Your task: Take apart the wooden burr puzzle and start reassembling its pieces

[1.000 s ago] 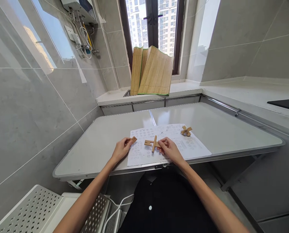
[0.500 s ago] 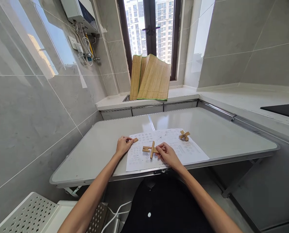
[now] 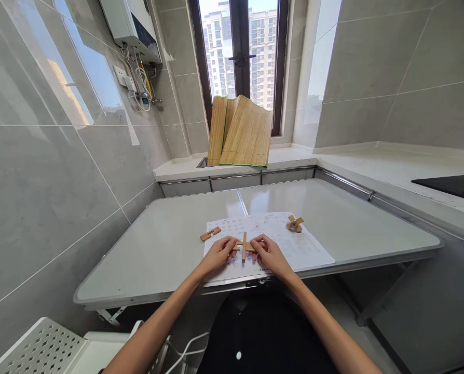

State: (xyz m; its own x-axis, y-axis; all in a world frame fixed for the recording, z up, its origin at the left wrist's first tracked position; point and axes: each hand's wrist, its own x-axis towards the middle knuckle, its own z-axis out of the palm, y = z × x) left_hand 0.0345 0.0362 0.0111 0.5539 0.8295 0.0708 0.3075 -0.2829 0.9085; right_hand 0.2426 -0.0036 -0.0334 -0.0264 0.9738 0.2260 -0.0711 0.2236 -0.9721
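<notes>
Cross [image 3: 244, 249] of wood, pinched between my left hand [image 3: 221, 253] and my right hand [image 3: 270, 250] – fingertips closed on its two sideways ends – over the near half of the sheet [image 3: 310, 253]; whether it touches the sheet, I can't tell. I'd expect it light, stiff and hardly slippery, perhaps loose at the crossing, so those ends look the best hold – the middle stays free. Outward, a notched slat [image 3: 210, 234] lies across the sheet's left edge, and a star [image 3: 295, 224] sits near its far right corner.
</notes>
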